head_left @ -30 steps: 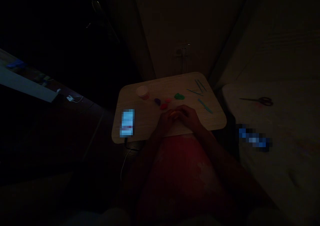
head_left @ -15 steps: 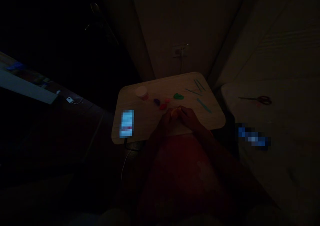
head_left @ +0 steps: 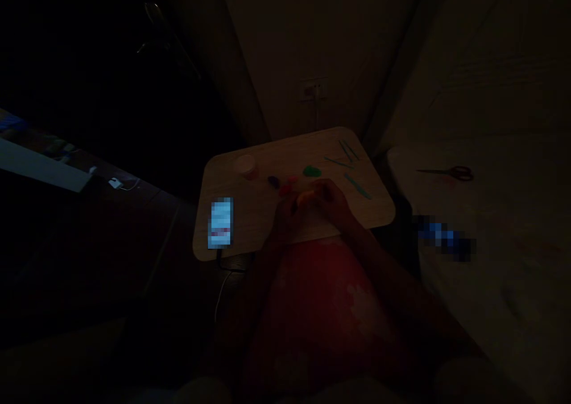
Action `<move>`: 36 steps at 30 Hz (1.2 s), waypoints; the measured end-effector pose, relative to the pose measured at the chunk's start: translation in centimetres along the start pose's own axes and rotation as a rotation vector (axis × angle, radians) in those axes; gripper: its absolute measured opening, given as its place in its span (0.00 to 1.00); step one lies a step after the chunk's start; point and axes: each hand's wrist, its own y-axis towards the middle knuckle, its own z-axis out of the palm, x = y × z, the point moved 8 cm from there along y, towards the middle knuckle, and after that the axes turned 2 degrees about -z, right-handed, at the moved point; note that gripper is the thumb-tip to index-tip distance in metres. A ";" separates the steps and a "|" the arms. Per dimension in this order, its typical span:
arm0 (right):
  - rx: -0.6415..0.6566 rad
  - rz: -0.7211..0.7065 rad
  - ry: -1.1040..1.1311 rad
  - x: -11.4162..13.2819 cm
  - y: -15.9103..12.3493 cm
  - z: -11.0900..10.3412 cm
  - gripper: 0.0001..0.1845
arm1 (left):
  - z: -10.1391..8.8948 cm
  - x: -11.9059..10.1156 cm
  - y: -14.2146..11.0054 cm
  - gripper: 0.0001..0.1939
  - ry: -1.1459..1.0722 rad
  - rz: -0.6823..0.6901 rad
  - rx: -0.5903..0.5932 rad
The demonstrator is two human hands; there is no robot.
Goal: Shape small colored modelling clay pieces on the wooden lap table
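The room is very dark. My left hand (head_left: 285, 213) and my right hand (head_left: 332, 204) meet over the near middle of a small light-wood table (head_left: 250, 225). Both are closed round a small orange lump of clay (head_left: 306, 197) held between the fingertips. Just beyond the hands lie a green clay lump (head_left: 311, 171), a red lump (head_left: 284, 190), a pink lump (head_left: 292, 179) and a purple lump (head_left: 273, 181). Thin teal modelling tools (head_left: 345, 154) lie at the table's far right.
A small pale tub (head_left: 245, 165) stands at the table's far left. A lit phone (head_left: 221, 222) lies at its near left, its cable hanging off the edge. Scissors (head_left: 448, 172) lie on the bed to the right. A wall socket (head_left: 312, 90) is behind the table.
The view has drifted, so the table sits a little further left. My hands have stayed together on the orange clay, fingers shifting slightly around it.
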 end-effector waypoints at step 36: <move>-0.025 0.051 0.303 -0.2 0.0 0.5 0.22 | -0.1 0.4 0.2 0.27 0.022 0.097 -0.058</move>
